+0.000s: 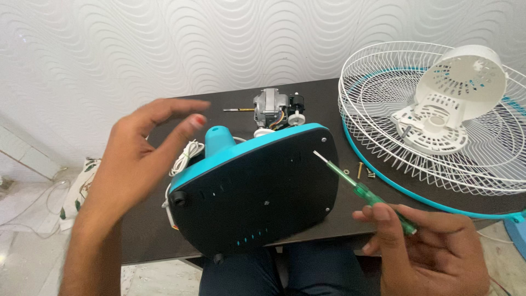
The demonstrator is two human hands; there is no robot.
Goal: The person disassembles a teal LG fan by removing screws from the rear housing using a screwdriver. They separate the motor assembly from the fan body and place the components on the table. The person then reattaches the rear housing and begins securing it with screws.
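A fan base (257, 192), black underside with a teal rim, stands tilted on its edge at the table's front, leaning toward me. My left hand (139, 156) hovers open just left of the base, fingers spread, touching nothing. My right hand (433, 249) holds a green-handled screwdriver (372, 194) at lower right, its tip pointing up-left toward a screw near the base's upper right corner. Behind the base sits the bare fan motor (274, 109) with its shaft pointing left.
A dark table (159, 230) carries a white wire fan guard (383, 109) with a teal ring, and a white plastic motor cover (455, 93) lying on it. Loose screws (364, 171) lie beside the guard. A white cord (186, 156) coils behind the base. A textured white wall stands beyond.
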